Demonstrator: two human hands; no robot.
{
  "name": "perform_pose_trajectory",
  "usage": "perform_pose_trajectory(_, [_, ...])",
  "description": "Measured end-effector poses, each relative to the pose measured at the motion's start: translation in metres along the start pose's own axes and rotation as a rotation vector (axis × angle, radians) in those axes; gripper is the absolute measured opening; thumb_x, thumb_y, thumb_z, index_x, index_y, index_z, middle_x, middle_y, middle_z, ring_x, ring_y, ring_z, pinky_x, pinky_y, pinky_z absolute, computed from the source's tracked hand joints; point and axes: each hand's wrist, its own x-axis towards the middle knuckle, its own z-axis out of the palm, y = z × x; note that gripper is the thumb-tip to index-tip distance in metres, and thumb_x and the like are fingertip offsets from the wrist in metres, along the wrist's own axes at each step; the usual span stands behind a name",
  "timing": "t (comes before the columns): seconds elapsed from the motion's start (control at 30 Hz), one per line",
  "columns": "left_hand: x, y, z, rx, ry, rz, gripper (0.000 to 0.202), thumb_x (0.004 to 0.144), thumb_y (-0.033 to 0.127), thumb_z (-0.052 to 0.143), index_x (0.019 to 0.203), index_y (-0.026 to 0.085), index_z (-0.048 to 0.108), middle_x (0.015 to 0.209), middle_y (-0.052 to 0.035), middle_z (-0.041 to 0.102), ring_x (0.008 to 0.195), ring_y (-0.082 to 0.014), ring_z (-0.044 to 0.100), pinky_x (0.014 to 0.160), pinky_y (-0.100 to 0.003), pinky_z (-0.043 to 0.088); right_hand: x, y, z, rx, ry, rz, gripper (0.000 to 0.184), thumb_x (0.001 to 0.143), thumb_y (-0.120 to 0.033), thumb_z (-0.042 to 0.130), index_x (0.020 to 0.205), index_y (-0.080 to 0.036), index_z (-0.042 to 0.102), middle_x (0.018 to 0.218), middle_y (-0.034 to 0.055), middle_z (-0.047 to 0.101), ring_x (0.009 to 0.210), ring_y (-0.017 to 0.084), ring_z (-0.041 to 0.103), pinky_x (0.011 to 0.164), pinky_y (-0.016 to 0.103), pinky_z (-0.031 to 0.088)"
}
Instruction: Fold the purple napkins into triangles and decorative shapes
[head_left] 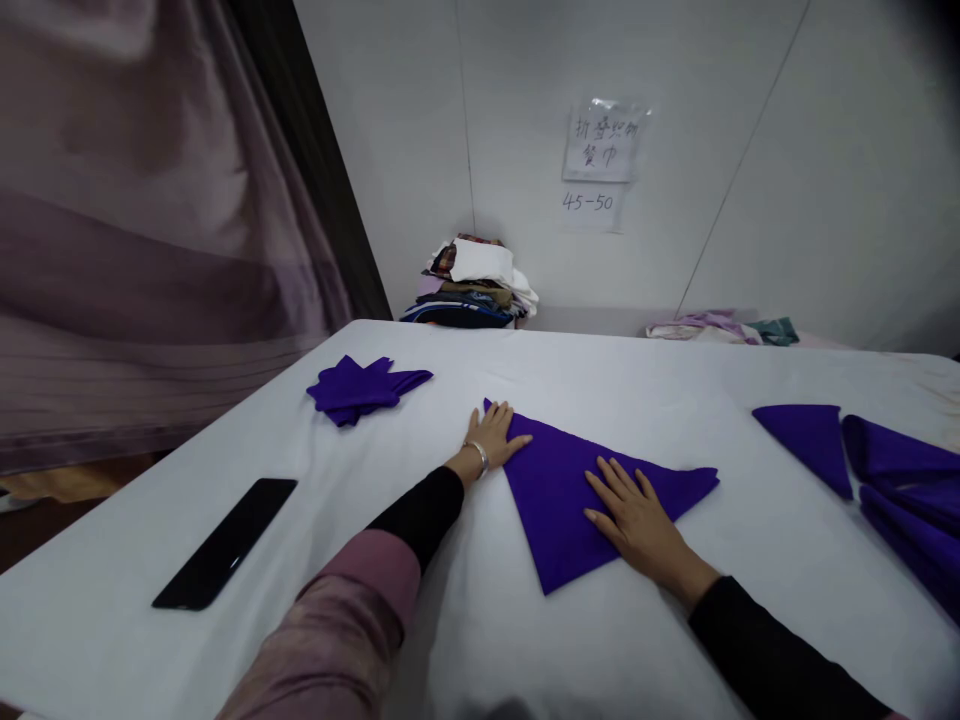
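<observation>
A purple cloth napkin [551, 500], folded into a triangle, lies flat in front of me with one corner toward me. My left hand [491, 437] rests on its far left corner, fingers stretched out and thumb spread to the right. On the right half of the same napkin my right hand [634, 515] lies flat, its fingers apart. Neither hand grips the fabric. A bracelet [480, 458] circles my left wrist.
The table [360, 640] has a white cover. A bunched purple napkin [360, 388] and a black phone-like slab [225, 545] lie left; more folded purple napkins [810, 440] lie right. Stacked clothes [476, 280] stand beyond the far edge, below a wall sign [600, 145]. A curtain [150, 220] hangs left.
</observation>
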Motion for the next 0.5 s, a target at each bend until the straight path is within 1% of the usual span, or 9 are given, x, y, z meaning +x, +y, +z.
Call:
perform_pose_trajectory(0.13, [0.031, -0.019, -0.005, 0.0, 0.009, -0.082, 0.082, 0.082, 0.07, 0.014, 0.144, 0.017, 0.021, 0.154, -0.0077, 0.013, 0.141, -0.0267, 0.005, 0.11, -0.055, 0.004, 0.0, 0.0, 0.0, -0.007, -0.01, -0.006, 0.059, 0.092, -0.056, 0.029, 0.142, -0.026, 0.031, 0.151, 0.0077, 0.021, 0.138, 0.026, 0.018, 0.108, 0.052, 0.019])
perform_pose_trajectory(0.27, [0.055, -0.033, -0.007, -0.01, 0.008, -0.148, 0.079, 0.082, 0.068, 0.015, 0.144, 0.021, 0.021, 0.154, -0.0052, 0.011, 0.141, -0.026, 0.004, 0.11, -0.055, 0.003, 0.0, 0.0, -0.001, -0.017, -0.023, -0.01, 0.059, 0.092, -0.056, 0.029, 0.143, -0.026, 0.029, 0.151, 0.0073, 0.019, 0.138, 0.026, 0.016, 0.108, 0.052, 0.019])
perform_pose_trajectory(0.4, [0.072, -0.044, -0.008, -0.034, 0.021, -0.224, 0.076, 0.082, 0.068, 0.018, 0.144, 0.023, 0.022, 0.154, -0.0026, 0.011, 0.141, -0.0276, 0.004, 0.11, -0.056, 0.003, -0.001, 0.001, 0.0, -0.012, -0.024, -0.013, 0.059, 0.092, -0.055, 0.03, 0.143, -0.026, 0.027, 0.151, 0.007, 0.018, 0.138, 0.026, 0.015, 0.109, 0.052, 0.018])
perform_pose_trajectory(0.5, [0.078, -0.049, -0.012, -0.062, 0.061, -0.305, 0.074, 0.084, 0.064, 0.018, 0.144, 0.022, 0.024, 0.154, -0.0048, 0.013, 0.14, -0.0287, 0.005, 0.11, -0.056, 0.004, -0.001, 0.001, 0.001, -0.006, -0.018, -0.01, 0.059, 0.092, -0.055, 0.03, 0.144, -0.026, 0.027, 0.152, 0.007, 0.018, 0.138, 0.026, 0.015, 0.109, 0.052, 0.017])
